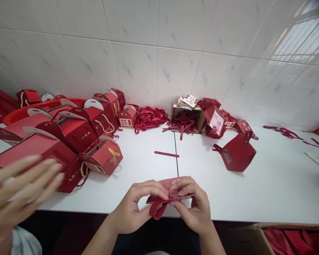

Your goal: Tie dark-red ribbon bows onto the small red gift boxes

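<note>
Grip state: left hand (133,210) and right hand (198,209) both pinching flat red card (172,186); ribbon loop (158,209) below grip; loose strip (166,154) beyond, on desk (255,191).

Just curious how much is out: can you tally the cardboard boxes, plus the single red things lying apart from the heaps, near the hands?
Brown cardboard boxes: 2
Held red card: 1
Lone red strip: 1
Open red box: 1
Total: 5
</note>
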`<act>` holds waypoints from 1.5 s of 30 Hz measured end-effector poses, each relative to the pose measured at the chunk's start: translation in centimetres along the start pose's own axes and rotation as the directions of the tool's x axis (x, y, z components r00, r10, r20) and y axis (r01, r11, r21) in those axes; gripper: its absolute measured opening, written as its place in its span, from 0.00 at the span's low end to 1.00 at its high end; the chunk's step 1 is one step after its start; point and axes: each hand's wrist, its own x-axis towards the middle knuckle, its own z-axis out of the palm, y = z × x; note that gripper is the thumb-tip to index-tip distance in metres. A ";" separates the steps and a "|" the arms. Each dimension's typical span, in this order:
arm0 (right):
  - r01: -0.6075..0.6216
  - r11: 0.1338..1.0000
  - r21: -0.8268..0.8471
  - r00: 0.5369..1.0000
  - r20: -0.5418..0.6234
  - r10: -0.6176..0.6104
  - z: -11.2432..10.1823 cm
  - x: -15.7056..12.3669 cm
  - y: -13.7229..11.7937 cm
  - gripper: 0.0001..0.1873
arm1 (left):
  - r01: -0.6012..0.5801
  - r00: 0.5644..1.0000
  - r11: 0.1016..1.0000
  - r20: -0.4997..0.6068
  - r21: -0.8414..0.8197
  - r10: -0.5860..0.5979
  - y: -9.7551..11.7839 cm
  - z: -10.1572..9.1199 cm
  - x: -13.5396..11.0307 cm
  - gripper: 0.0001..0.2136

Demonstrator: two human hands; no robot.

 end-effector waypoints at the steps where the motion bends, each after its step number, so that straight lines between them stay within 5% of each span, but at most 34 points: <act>1: -0.001 1.000 0.021 1.000 -0.005 0.001 0.0 0.0 0.0 0.13 | -0.021 1.000 1.000 -0.008 -0.023 0.021 -0.2 0.0 0.0 0.12; 14: -0.039 0.992 0.120 0.999 0.001 0.039 0.7 -0.3 -0.1 0.11 | -0.268 0.950 0.963 -0.162 0.005 0.266 -2.9 1.3 -0.4 0.06; 23: 0.066 0.998 0.015 0.998 -0.019 -0.066 0.6 -0.5 0.0 0.09 | -0.277 0.950 0.960 -0.138 0.047 0.281 -2.8 1.5 -0.6 0.10; 31: 0.067 0.997 0.046 0.994 0.081 -0.070 0.5 0.0 -0.5 0.16 | -0.311 0.930 0.935 -0.149 0.168 0.336 -2.9 1.2 -0.7 0.11; 38: 0.062 0.994 0.090 0.995 0.076 -0.069 0.6 0.0 -0.7 0.14 | -0.251 0.943 0.961 -0.194 0.115 0.269 -2.6 1.9 -0.9 0.08; 45: -0.030 0.997 0.069 1.000 0.005 0.030 1.1 -0.4 -0.1 0.13 | -0.059 0.947 0.997 -0.319 -0.047 0.041 -3.5 2.6 -1.7 0.07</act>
